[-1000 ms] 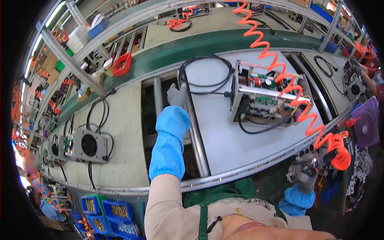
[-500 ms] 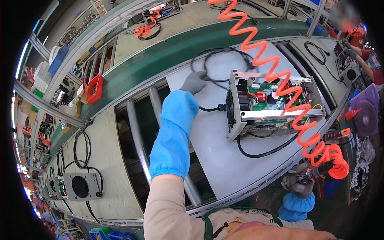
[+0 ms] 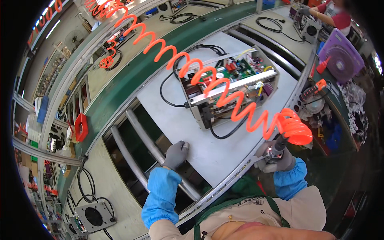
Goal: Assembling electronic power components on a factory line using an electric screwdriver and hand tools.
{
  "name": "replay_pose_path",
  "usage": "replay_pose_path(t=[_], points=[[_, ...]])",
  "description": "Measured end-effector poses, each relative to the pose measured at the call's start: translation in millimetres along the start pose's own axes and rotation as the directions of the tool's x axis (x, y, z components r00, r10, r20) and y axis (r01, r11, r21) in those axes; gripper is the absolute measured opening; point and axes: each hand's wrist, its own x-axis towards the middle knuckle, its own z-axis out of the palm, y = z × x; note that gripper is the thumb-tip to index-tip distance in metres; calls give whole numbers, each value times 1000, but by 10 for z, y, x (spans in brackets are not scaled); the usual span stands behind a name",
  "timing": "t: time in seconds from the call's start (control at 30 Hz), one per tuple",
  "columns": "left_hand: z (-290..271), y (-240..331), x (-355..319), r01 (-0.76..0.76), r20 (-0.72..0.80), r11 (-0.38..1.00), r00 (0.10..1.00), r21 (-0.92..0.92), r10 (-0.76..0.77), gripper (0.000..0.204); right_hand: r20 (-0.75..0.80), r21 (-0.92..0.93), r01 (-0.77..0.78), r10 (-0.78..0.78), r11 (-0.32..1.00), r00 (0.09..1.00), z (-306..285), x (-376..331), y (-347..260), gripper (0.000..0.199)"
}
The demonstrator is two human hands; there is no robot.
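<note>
My left hand [image 3: 177, 155], in a grey glove with a blue sleeve cover, is at the near left edge of a pale board [image 3: 208, 160]. Its fingers are curled in, with nothing showing in them. By the board's near right edge, my gloved right hand [image 3: 276, 160] grips an air tool [image 3: 280, 145] hanging on an orange coiled hose [image 3: 294, 128]. On the board sits an open metal-framed electronic unit [image 3: 232, 86] with circuit boards inside. A black power cable [image 3: 163, 90] runs from it and lies looped behind. The hose crosses in front of the unit.
Metal rollers [image 3: 146, 138] with gaps between them lie left of the board. Another unit with a round fan [image 3: 95, 215] stands at lower left. A purple fan [image 3: 342, 58] is at right. At upper right a co-worker [image 3: 320, 16] handles another unit.
My left hand has left the looped cable and come back to the board's near left edge, its fingers now curled. My right hand has brought the air tool up to the board. The unit sits more angled.
</note>
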Motion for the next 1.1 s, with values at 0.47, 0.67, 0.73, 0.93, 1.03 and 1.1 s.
replay_pose_path(t=[0.47, 0.67, 0.73, 0.93, 1.03, 1.1], points=[[275, -120, -143, 293, 136, 777, 955, -557, -262, 24, 42, -22, -97, 98, 995, 994, 52, -383, 168, 48], [378, 97, 139, 253, 99, 863, 967, -438, -233, 34, 16, -149, 162, -162, 975, 987, 272, -190, 345, 45], [513, 195, 327, 204, 86, 863, 979, -462, -185, 36, 19, -210, 69, -67, 975, 998, 165, -276, 510, 42], [835, 951, 789, 225, 127, 758, 974, -613, -186, 29, -286, -72, -277, 246, 958, 926, 90, -394, 542, 36], [980, 1105, 746, 119, 140, 591, 990, -798, -11, 28, -442, 91, -149, 174, 985, 880, 67, -272, 635, 42], [890, 1082, 520, 63, 181, 649, 977, -758, 116, 22, -509, 36, -97, 102, 995, 855, -15, -120, 840, 42]])
